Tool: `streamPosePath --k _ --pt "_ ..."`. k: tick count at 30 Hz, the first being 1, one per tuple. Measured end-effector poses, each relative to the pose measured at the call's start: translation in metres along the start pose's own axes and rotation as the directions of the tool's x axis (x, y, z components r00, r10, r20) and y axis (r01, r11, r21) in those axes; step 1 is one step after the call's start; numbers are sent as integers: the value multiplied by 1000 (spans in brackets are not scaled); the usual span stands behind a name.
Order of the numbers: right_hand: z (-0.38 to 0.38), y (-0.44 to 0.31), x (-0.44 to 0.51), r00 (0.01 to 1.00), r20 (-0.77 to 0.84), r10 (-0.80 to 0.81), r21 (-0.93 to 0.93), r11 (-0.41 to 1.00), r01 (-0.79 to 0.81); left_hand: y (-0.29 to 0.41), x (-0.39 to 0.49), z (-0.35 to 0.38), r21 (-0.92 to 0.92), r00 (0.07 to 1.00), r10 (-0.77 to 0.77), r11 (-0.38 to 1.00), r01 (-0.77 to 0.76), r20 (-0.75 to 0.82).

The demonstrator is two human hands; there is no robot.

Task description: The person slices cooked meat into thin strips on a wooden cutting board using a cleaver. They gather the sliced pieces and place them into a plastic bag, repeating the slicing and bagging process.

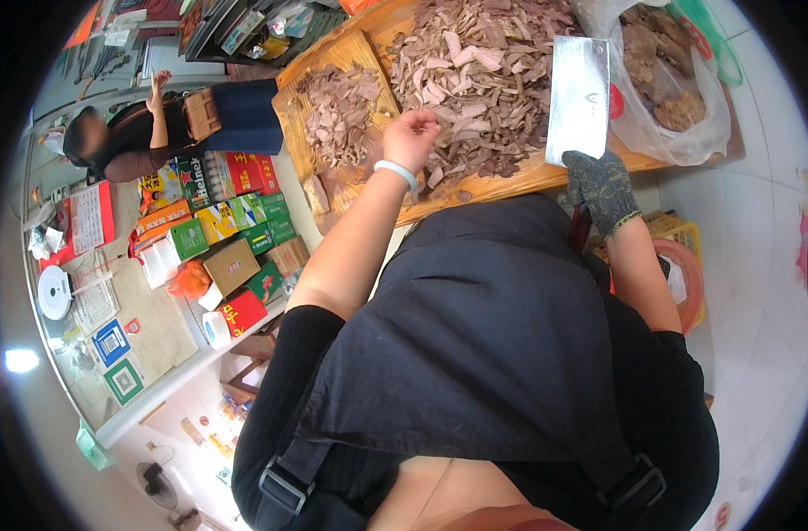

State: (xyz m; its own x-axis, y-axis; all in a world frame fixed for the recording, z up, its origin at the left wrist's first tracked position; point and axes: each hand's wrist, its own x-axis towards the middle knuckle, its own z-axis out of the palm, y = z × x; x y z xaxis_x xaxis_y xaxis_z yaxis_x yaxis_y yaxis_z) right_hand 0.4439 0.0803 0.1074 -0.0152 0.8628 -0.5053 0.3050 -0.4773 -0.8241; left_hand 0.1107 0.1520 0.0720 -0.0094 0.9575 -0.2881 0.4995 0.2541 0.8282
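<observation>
My left hand, bare with a pale bangle at the wrist, hovers over the left edge of a big heap of sliced cooked meat. Its fingers are curled together; whether a small piece is between them cannot be told. A dark knit glove covers my right hand, which grips a cleaver whose broad steel blade points away from me at the heap's right side. A smaller pile of sliced meat lies on a wooden cutting board at the left, with a meat chunk near its edge.
A clear plastic bag with large meat pieces sits right of the cleaver on the wooden table. A person stands beyond the board. Drink cartons stack at left. Below right are a pink basin and yellow basket.
</observation>
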Motion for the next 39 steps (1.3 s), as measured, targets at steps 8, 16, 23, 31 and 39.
streamPosePath --k 8,16,23,31,39 --pt "-1 -24 -26 982 33 184 322 929 -184 -6 17 35 622 936 306 703 -345 173" --pt "-15 13 -14 944 -37 327 189 930 -315 -11 19 33 404 983 155 896 -183 101" --pt "-3 -11 -14 968 44 248 413 878 -244 0 -9 17 -575 983 -164 797 183 86" --pt "5 -24 1 991 123 -44 -137 989 61 33 -46 -7 -741 955 -126 606 289 268" --pt "13 -15 12 991 98 -86 45 996 82 56 -66 -12 -609 988 -10 786 104 155"
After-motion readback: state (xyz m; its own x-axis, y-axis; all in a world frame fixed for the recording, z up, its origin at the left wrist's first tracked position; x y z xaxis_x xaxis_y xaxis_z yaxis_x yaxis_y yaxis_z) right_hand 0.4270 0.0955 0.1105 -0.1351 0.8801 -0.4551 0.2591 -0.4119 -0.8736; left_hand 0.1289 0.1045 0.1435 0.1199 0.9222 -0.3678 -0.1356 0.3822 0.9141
